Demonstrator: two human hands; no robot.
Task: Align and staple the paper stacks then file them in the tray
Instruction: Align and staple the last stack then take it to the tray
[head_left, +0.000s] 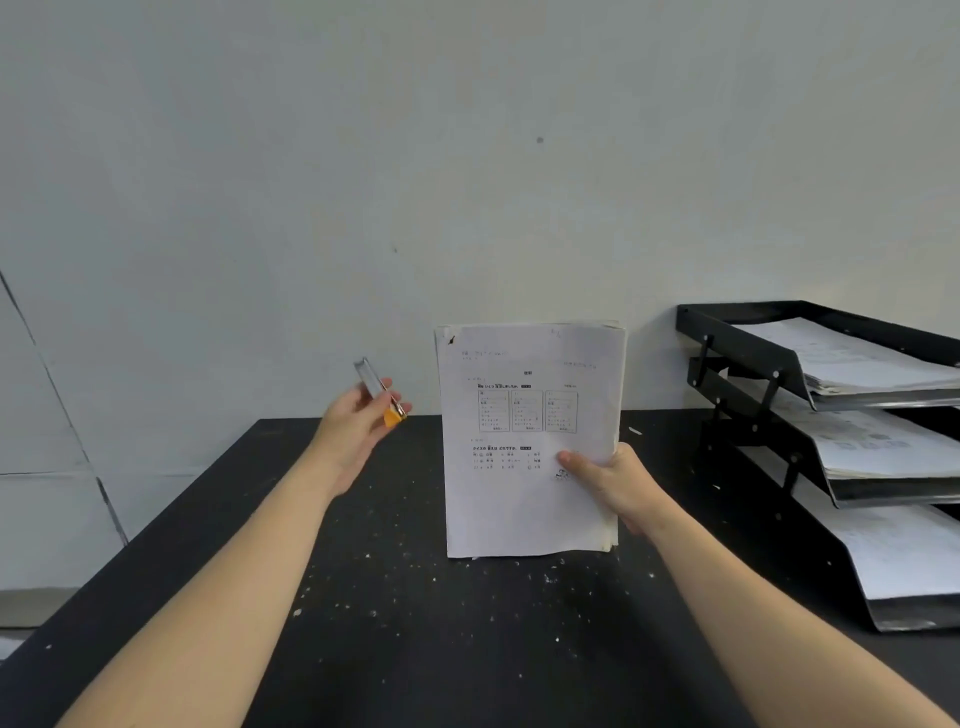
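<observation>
Stapling step looks done: right hand (613, 483) grip pinches paper stack (530, 441) upright on surface (415, 623), left hand (358, 426) grip closed round stapler (382, 395), next file stack in right-side tray (748, 343)

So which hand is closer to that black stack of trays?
Right. The right hand holds the paper stack just left of the trays; the left hand, holding the stapler, is farther left, beyond the papers.
</observation>
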